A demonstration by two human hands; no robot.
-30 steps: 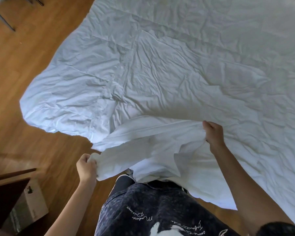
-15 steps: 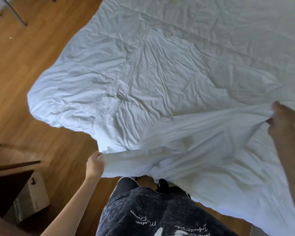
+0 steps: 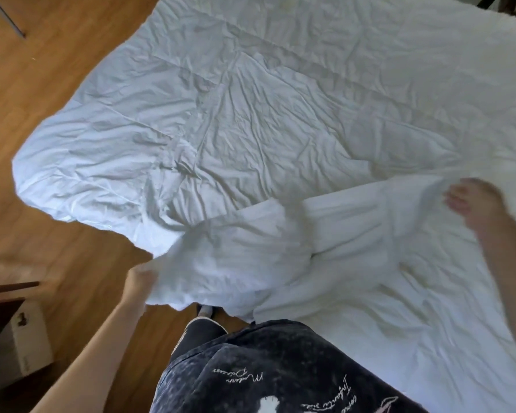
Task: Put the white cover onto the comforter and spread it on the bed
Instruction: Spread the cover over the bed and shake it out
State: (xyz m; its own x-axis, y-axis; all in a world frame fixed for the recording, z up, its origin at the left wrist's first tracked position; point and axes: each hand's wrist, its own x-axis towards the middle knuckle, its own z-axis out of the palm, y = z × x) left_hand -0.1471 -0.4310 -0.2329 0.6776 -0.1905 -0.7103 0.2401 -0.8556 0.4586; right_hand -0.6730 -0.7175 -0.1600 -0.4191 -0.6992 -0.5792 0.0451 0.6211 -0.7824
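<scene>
We see a bright, daylit scene with soft shadows in the creases of the white cover (image 3: 280, 114), which glares almost featureless at upper right. Both hands, left (image 3: 139, 277) and right (image 3: 474, 204), are motion-blurred. Wide-angle distortion bends the floor (image 3: 57, 55) edges.

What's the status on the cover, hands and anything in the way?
Left hand and right hand both grip the white cover, stretched between them. Comforter spread flat, overhanging the wood floor. Nothing blocking.

— What is seen at the left edge?
— A wooden floor (image 3: 60, 49) is shown, on which a cardboard box (image 3: 21, 344) is set beside dark furniture (image 3: 0, 311).
— And at upper left?
— A thin metal leg (image 3: 11, 20) is seen.
</scene>
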